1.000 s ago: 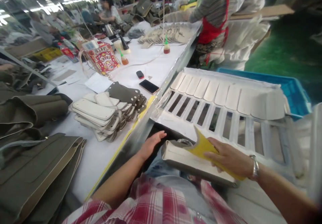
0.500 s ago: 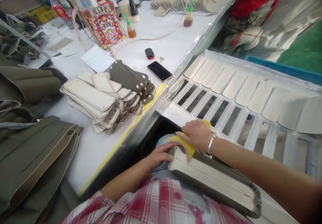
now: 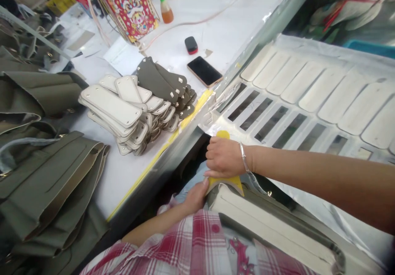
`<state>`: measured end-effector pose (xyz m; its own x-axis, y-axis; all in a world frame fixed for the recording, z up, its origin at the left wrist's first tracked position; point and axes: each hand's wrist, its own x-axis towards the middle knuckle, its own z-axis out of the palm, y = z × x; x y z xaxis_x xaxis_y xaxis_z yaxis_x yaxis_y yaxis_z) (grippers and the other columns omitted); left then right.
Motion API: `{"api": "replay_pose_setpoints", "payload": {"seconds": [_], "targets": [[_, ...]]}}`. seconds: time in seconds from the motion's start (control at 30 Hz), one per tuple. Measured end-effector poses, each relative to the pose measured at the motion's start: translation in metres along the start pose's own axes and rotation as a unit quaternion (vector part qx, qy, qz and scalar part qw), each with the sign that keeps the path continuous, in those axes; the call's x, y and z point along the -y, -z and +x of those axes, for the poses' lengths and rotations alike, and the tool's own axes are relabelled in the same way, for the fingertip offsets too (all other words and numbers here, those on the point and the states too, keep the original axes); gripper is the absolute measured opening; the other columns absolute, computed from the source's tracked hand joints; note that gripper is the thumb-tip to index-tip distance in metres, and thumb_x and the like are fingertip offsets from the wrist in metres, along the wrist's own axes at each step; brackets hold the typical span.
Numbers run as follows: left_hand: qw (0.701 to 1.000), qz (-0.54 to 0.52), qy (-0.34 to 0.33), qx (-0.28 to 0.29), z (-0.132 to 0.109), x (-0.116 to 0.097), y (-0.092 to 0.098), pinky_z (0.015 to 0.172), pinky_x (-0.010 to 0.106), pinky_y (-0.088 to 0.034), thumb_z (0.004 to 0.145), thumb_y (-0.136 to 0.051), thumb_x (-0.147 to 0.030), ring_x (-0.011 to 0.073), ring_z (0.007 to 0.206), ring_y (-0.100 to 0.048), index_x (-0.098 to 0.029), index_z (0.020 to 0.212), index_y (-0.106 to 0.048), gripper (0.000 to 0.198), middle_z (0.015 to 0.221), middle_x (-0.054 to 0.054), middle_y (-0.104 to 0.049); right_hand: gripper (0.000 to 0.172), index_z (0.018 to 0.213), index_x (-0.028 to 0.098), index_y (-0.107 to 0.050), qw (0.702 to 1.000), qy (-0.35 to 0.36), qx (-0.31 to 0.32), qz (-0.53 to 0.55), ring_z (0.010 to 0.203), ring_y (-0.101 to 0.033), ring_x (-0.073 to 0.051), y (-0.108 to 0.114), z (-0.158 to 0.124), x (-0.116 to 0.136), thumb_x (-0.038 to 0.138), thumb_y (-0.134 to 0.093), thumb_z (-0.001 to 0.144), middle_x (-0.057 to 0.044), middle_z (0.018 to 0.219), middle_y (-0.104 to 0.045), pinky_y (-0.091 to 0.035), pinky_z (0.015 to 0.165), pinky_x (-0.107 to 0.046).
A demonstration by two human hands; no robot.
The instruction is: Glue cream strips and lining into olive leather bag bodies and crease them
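A yellow flat tool (image 3: 227, 182) with a rounded top and a concave lower edge is in my right hand (image 3: 224, 157), whose fingers are wrapped round it. Its curved edge lies against the near end of a dark olive bag piece (image 3: 271, 221) with a pale inner side, which rests across my lap. My left hand (image 3: 197, 193) grips the same end of the bag piece, thumb up beside the tool. The fingers of that hand are partly hidden.
Stacked pale straps (image 3: 112, 106) and dark straps (image 3: 156, 79) lie on the white table, near a phone (image 3: 204, 71). Olive bags (image 3: 61, 184) are piled at left. Pale panels (image 3: 335, 89) line a slotted rack at right. A glue bottle (image 3: 167, 13) stands behind.
My right hand has turned the yellow tool more upright and shifted left, over the end of the bag piece. My left hand has come closer beneath it. The view has tilted lower.
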<state>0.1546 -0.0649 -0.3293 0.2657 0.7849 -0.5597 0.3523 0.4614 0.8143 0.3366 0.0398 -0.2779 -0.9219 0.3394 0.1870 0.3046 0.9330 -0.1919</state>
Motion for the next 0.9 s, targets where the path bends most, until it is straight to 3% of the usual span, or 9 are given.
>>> {"api": "replay_pose_setpoints", "payload": {"seconds": [0.17, 0.43, 0.57, 0.7, 0.9], "targets": [[1.000, -0.023, -0.020, 0.006, -0.006, -0.003, -0.012, 0.065, 0.032, -0.039, 0.077, -0.034, -0.073, 0.0165, 0.063, -0.044, -0.021, 0.059, -0.047, 0.056, 0.060, 0.002, -0.047, 0.047, 0.062, 0.017, -0.065, 0.999, 0.015, 0.033, -0.002, 0.060, -0.048, -0.016, 0.003, -0.002, 0.004, 0.046, -0.038, 0.089, -0.005, 0.060, -0.062, -0.022, 0.066, -0.035], [0.997, -0.047, -0.041, 0.054, -0.005, -0.013, -0.013, 0.063, 0.030, -0.040, 0.083, -0.039, -0.061, 0.0148, 0.061, -0.043, -0.019, 0.063, -0.050, 0.048, 0.063, 0.001, -0.048, 0.050, 0.067, 0.017, -0.064, 0.994, -0.106, 0.041, 0.009, 0.063, -0.052, -0.017, 0.000, -0.024, 0.020, 0.046, -0.032, 0.092, -0.005, 0.065, -0.064, -0.022, 0.067, -0.035], [0.989, -0.015, -0.098, 0.106, -0.001, -0.023, -0.011, 0.079, 0.031, -0.042, 0.089, -0.036, -0.050, 0.0182, 0.080, -0.053, -0.016, 0.087, -0.061, 0.042, 0.083, 0.005, -0.059, 0.052, 0.066, 0.018, -0.064, 0.983, -0.171, 0.064, 0.023, 0.064, -0.054, -0.017, -0.006, -0.039, 0.031, 0.046, -0.029, 0.093, -0.005, 0.065, -0.064, -0.022, 0.066, -0.035], [0.970, 0.020, -0.155, 0.188, 0.005, -0.035, -0.009, 0.099, 0.034, -0.034, 0.093, -0.033, -0.042, 0.0220, 0.112, -0.048, -0.019, 0.123, -0.050, 0.042, 0.119, 0.007, -0.055, 0.054, 0.070, 0.019, -0.064, 0.959, -0.275, 0.068, 0.035, 0.067, -0.056, -0.019, -0.009, -0.053, 0.050, 0.045, -0.023, 0.095, -0.005, 0.068, -0.064, -0.024, 0.066, -0.034], [0.959, 0.006, -0.131, 0.250, 0.011, -0.039, 0.001, 0.100, 0.034, -0.033, 0.089, -0.039, -0.049, 0.0229, 0.114, -0.049, -0.019, 0.124, -0.050, 0.048, 0.123, 0.007, -0.055, 0.051, 0.073, 0.019, -0.064, 0.910, -0.395, 0.123, 0.024, 0.070, -0.059, -0.020, 0.011, -0.070, 0.084, 0.043, -0.025, 0.095, -0.005, 0.071, -0.066, -0.030, 0.064, -0.032]]}}
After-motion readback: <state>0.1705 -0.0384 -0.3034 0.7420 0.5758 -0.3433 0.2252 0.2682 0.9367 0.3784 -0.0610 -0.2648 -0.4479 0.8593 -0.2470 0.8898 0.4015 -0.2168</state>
